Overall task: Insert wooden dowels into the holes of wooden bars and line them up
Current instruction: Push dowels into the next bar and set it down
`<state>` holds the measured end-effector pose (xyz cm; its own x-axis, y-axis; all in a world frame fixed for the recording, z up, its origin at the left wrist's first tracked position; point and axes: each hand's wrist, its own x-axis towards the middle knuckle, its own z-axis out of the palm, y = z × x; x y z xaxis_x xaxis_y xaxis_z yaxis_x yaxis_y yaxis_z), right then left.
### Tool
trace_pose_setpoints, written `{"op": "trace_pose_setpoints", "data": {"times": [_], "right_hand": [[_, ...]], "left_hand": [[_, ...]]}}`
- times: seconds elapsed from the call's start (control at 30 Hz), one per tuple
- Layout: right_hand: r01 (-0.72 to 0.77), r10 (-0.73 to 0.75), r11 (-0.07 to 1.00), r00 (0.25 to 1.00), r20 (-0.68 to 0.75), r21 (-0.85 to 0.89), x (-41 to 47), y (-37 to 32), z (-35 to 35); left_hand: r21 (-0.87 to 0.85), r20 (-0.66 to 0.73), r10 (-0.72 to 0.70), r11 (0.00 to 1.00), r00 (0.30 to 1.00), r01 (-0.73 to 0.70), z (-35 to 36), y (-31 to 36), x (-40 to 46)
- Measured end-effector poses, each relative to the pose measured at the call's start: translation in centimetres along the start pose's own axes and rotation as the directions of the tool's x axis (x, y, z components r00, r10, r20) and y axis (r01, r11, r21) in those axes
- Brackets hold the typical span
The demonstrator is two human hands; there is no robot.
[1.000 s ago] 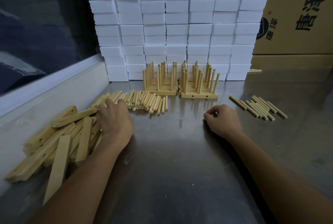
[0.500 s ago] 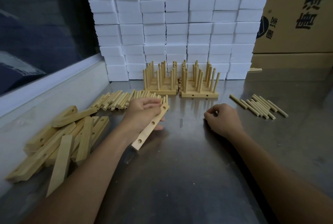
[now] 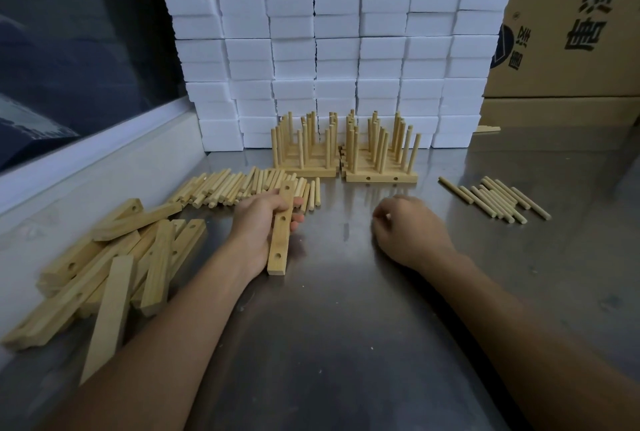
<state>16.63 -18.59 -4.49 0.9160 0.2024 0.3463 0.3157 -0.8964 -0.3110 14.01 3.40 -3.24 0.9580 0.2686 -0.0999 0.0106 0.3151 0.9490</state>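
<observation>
My left hand (image 3: 258, 222) grips a wooden bar (image 3: 281, 234) with three holes, held lengthwise with its near end low over the steel table (image 3: 346, 344). My right hand (image 3: 408, 229) rests on the table to the right with fingers curled, and I cannot see anything in it. A heap of loose bars (image 3: 104, 264) lies at the left. Loose dowels (image 3: 235, 186) lie just beyond my left hand, and a smaller group of dowels (image 3: 498, 200) lies at the right. Two rows of finished bars with upright dowels (image 3: 346, 150) stand at the back.
A wall of stacked white foam blocks (image 3: 329, 42) rises behind the finished bars. Cardboard boxes (image 3: 571, 32) stand at the back right. A raised white ledge (image 3: 86, 170) and a dark window run along the left side.
My left hand took a bar from the left heap and carried it to the right, then turned it to lie lengthwise. My right hand has stayed in place.
</observation>
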Motion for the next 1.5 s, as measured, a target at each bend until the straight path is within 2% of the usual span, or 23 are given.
{"op": "trace_pose_setpoints", "data": {"times": [0.1, 0.17, 0.33, 0.4, 0.53, 0.87, 1.0, 1.07, 1.17, 1.27, 1.43, 1.5], "right_hand": [[0.136, -0.136, 0.990, 0.990, 0.024, 0.027, -0.1, -2.2, 1.3], [0.108, -0.109, 0.992, 0.994, 0.015, 0.066, 0.3, -2.9, 2.2], [-0.197, 0.181, 0.932, 0.980, 0.082, 0.304, 3.5, -3.1, 2.8], [-0.291, 0.268, 0.905, 0.957, 0.114, 0.311, 5.0, -3.7, 3.1], [-0.389, 0.384, 0.884, 0.920, 0.073, 0.257, 7.3, -5.7, 4.6], [-0.360, 0.356, 0.928, 0.933, 0.054, 0.098, 9.6, -7.2, 5.9], [-0.358, 0.355, 0.927, 0.934, 0.046, 0.110, 9.4, -6.8, 5.7], [-0.345, 0.344, 0.918, 0.938, 0.044, 0.193, 8.9, -6.0, 5.3], [-0.296, 0.319, 0.856, 0.947, 0.016, 0.425, 7.4, -4.4, 4.5], [-0.256, 0.318, 0.708, 0.948, 0.028, 0.658, 5.7, -3.1, 3.7], [-0.254, 0.266, 0.547, 0.956, 0.122, 0.798, 3.2, -2.3, 2.2], [-0.219, 0.260, 0.482, 0.960, 0.099, 0.848, 2.3, -2.5, 1.7]], "left_hand": [[-0.058, -0.019, 0.033, 0.998, 0.999, -0.034, 0.1, -0.1, 0.1], [-0.079, -0.037, 0.047, 0.996, 0.998, -0.050, 0.3, -0.2, 0.1], [-0.082, -0.072, 0.050, 0.995, 0.996, -0.056, 0.3, -0.4, 0.2], [-0.067, -0.072, 0.056, 0.996, 0.996, -0.061, 0.3, -0.4, 0.3], [-0.069, -0.059, 0.063, 0.995, 0.996, -0.067, 0.4, -0.6, 0.6], [-0.084, -0.060, 0.081, 0.993, 0.995, -0.086, 0.2, -1.2, 1.4], [-0.067, -0.042, 0.084, 0.994, 0.996, -0.087, 0.1, -1.2, 1.4], [-0.065, -0.034, 0.083, 0.994, 0.996, -0.085, 0.0, -1.2, 1.3], [-0.058, -0.026, 0.089, 0.994, 0.996, -0.091, 0.1, -1.1, 1.1], [-0.036, -0.018, 0.097, 0.995, 0.995, -0.098, 0.1, -1.0, 0.8], [-0.002, -0.003, 0.110, 0.994, 0.994, -0.110, 0.1, -0.8, 0.5], [0.036, -0.011, 0.116, 0.993, 0.993, -0.116, 0.2, -0.9, 0.5]]}}
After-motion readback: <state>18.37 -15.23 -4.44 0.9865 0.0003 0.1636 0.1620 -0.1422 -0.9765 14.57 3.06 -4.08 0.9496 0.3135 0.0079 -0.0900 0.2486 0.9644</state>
